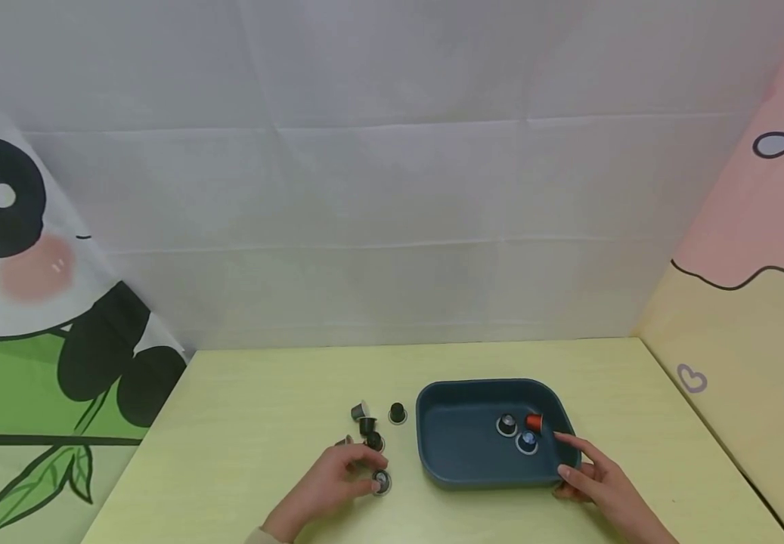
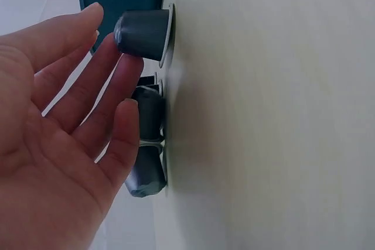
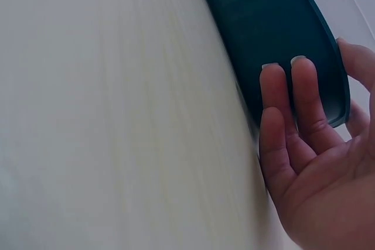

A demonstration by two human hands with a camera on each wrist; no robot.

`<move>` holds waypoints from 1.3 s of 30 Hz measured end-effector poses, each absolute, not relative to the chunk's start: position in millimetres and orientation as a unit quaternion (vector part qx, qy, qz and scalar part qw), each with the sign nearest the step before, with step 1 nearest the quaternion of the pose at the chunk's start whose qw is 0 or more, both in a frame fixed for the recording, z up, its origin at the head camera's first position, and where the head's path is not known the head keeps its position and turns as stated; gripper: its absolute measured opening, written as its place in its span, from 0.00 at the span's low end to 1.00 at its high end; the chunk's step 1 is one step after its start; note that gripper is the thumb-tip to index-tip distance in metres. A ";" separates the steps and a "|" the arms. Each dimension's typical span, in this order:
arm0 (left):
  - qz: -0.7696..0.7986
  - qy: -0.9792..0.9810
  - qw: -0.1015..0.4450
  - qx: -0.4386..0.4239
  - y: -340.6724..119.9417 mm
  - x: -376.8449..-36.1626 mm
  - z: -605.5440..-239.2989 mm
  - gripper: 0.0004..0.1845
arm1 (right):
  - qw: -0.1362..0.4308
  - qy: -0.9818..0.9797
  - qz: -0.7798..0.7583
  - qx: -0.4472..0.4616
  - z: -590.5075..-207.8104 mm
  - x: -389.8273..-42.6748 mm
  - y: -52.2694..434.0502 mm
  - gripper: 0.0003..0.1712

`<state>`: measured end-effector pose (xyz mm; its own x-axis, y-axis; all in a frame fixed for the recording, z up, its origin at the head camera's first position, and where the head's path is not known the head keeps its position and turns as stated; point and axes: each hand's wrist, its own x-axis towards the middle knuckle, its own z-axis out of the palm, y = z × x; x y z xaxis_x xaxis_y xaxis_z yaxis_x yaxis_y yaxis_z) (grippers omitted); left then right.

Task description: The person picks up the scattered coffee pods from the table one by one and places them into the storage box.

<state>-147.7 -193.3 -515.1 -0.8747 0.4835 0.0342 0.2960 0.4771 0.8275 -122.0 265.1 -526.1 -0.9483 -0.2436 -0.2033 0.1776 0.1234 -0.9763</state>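
My left hand reaches over a dark coffee capsule, its fingers loosely bent and spread. In the left wrist view this capsule stands rim-down on the table, with fingertips right at its side and the thumb apart from it. More dark capsules stand just beyond the fingers. My right hand holds the near right corner of a dark blue tray. Thumb and index lie over the rim, while the other fingers rest against the outer wall. A black, a blue and an orange capsule are in the tray.
Behind the left hand is a loose group of dark capsules, some tipped over. One capsule stands apart, near the tray's left wall. The pale yellow table ends at a white cloth backdrop, with printed panels at both sides.
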 end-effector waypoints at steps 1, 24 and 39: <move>0.457 0.853 0.106 0.229 -192.6 -147.2 -515.4 0.13 | 0.160 0.732 -0.662 -0.022 -526.0 -122.3 265.0 0.23; 0.434 0.853 0.136 0.257 -186.5 -143.7 -522.2 0.16 | 0.162 0.731 -0.662 -0.021 -527.2 -123.4 263.4 0.23; 0.454 0.839 0.142 0.262 -185.0 -143.4 -523.3 0.14 | 0.161 0.738 -0.655 -0.018 -527.4 -123.4 264.7 0.26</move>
